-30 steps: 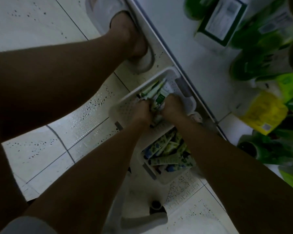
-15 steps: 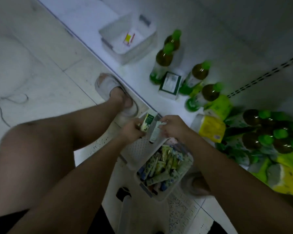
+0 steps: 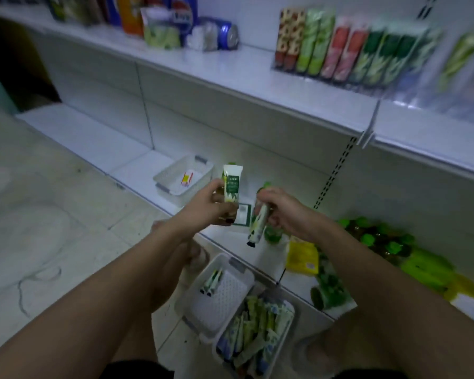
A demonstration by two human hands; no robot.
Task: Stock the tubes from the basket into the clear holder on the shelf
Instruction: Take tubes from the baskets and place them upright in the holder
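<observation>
My left hand (image 3: 212,207) grips a white and green tube (image 3: 231,186) held upright, crimped end up. My right hand (image 3: 281,207) grips a second tube (image 3: 257,224) that hangs cap down. Both hands are raised in front of the lower shelf. Below them on the floor a white basket (image 3: 240,265) holds two tubes (image 3: 212,280) in its near-bare part. A second basket (image 3: 286,303) beside it is full of several tubes (image 3: 253,326). On the upper shelf at the right stands the clear holder (image 3: 353,47) with several upright tubes in it.
Another white basket (image 3: 173,172) with a small packet sits on the bottom shelf. Green-capped bottles (image 3: 378,236) and yellow-green packs (image 3: 303,255) crowd the bottom shelf at the right. Bottles and packs (image 3: 159,20) stand on the upper shelf's left. My legs frame the baskets.
Both hands lifted a tube each out of the floor basket and rose to chest height. The view swung up from the floor to the shelves.
</observation>
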